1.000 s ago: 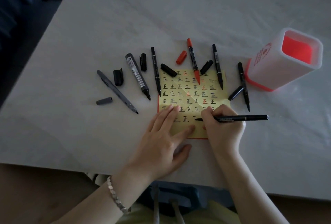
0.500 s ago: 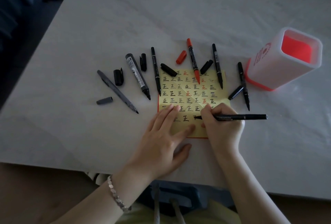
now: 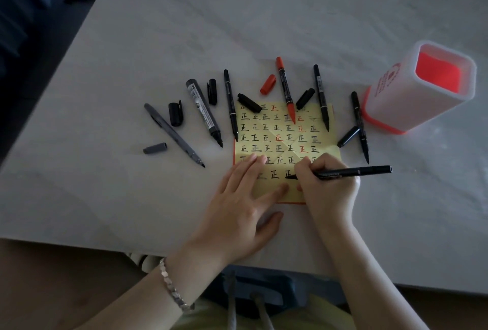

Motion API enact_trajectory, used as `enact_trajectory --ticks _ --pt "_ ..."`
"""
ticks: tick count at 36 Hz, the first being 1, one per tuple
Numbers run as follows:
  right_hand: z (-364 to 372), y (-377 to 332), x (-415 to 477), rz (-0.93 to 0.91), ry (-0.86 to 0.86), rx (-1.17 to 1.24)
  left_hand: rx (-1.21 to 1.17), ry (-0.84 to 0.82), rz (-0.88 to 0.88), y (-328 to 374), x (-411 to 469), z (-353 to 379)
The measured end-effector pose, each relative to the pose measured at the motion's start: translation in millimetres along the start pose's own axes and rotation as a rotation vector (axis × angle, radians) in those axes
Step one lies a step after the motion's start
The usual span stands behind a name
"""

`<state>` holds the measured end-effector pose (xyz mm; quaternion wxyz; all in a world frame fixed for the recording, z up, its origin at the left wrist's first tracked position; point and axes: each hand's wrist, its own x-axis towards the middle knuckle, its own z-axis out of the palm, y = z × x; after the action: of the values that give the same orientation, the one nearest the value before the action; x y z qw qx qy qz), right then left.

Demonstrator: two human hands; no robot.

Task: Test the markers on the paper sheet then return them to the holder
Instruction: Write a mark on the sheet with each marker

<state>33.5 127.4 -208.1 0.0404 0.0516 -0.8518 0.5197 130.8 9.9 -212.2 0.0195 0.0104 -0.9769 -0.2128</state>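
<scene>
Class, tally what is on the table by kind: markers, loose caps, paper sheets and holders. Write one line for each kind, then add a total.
Markers: 7
Loose caps: 7
Paper sheet: 1
Holder: 1
Total: 16

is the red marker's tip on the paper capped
No, the red marker has its tip bare on the paper sheet, and the red cap lies loose beside it.
</scene>
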Motion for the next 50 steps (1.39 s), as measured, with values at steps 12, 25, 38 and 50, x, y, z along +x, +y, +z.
enact_trajectory --ticks 12,25,38,50 --pt "-3.7 -3.2 2.1 0.118 0.173 0.149 -0.012 0.021 0.016 -0.7 0.0 0.3" --pt "-31.9 -32.4 46.2 0.296 -0.188 0.406 0.006 0.026 0.054 -2.7 -1.0 5.4" --pt "11.6 -75.0 93.4 -0.195 -0.687 -0.52 0.018 0.044 0.046 -3.5 -0.6 7.3" --pt "25.7 -59.4 90.0 -0.204 -0.477 -0.542 0.053 0.061 0.069 -4.8 -1.0 7.4"
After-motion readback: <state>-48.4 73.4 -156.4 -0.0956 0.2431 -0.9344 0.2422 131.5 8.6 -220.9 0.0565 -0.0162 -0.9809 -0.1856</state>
